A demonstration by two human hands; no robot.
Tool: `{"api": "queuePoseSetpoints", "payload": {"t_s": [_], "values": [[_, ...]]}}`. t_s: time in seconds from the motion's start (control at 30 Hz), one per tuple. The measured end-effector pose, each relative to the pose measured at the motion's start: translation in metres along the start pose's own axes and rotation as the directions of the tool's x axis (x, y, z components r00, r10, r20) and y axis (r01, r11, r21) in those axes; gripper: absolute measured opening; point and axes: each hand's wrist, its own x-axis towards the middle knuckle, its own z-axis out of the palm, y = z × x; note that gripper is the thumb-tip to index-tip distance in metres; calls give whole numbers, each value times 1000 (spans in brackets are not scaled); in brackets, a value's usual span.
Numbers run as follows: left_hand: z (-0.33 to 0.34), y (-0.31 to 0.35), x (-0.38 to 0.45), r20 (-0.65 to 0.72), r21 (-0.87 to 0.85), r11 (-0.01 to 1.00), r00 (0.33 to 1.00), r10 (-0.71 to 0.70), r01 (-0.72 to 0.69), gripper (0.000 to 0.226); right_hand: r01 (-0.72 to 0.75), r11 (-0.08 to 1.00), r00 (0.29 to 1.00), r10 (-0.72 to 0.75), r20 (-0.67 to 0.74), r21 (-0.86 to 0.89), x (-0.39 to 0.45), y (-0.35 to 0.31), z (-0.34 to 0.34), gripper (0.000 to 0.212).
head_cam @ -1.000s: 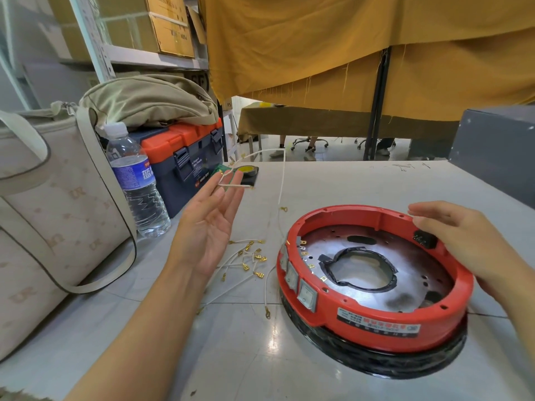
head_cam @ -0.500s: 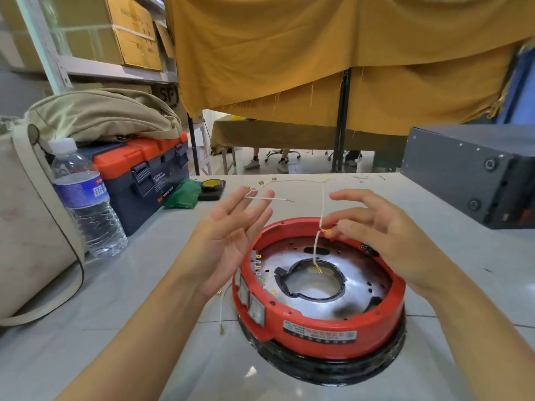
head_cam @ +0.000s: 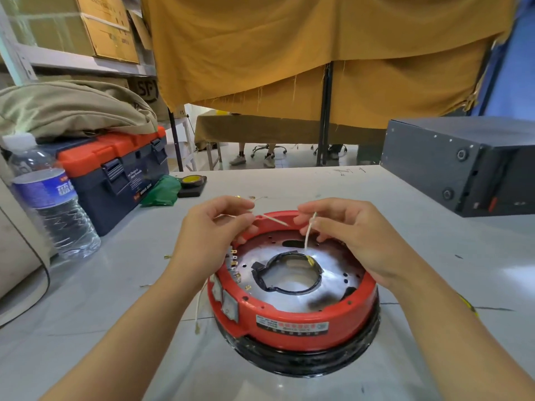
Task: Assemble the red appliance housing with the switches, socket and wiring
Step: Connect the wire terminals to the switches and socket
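Both hands pinching one thin white wire (head_cam: 309, 233) above round red plastic housing (head_cam: 292, 322): left grip (head_cam: 214, 227), right grip (head_cam: 344, 227), brass terminal dangling inside.

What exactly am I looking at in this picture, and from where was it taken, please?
There is no machine here: a person wears a camera on the head, so the view looks forward and down at their own two bare hands. On the pale table sits a round red housing with a shiny metal plate inside, resting on a black ring. The left hand pinches a thin white wire. The right hand has another white wire in its grip, with the brass end hanging over the plate's middle opening. To the left stand a water bottle and an orange-lidded toolbox; a dark box sits at right.
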Motion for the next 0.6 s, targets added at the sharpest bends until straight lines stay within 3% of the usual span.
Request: {"api": "queuePoseSetpoints", "payload": {"t_s": [0.1, 0.3, 0.43, 0.6], "values": [[-2, -6, 3, -17, 220, 971, 994, 104, -98, 10, 7, 998, 1000, -9, -29, -65, 1, 1, 1, 17], [-5, -11, 2, -49, 360, 920, 982, 183, -153, 13, 11, 980, 992, -36, -121, -200, 3, 5, -1, 21], [-3, -8, 0, -92, 373, 909, 968, 233, -184, 13, -22, 984, 979, -14, -206, -175, 4, 7, -3, 27], [-1, -6, 0, -96, 121, 987, 989, 114, -102, 10, -41, 997, 987, 30, -160, -67, 2, 4, -3, 23]]}}
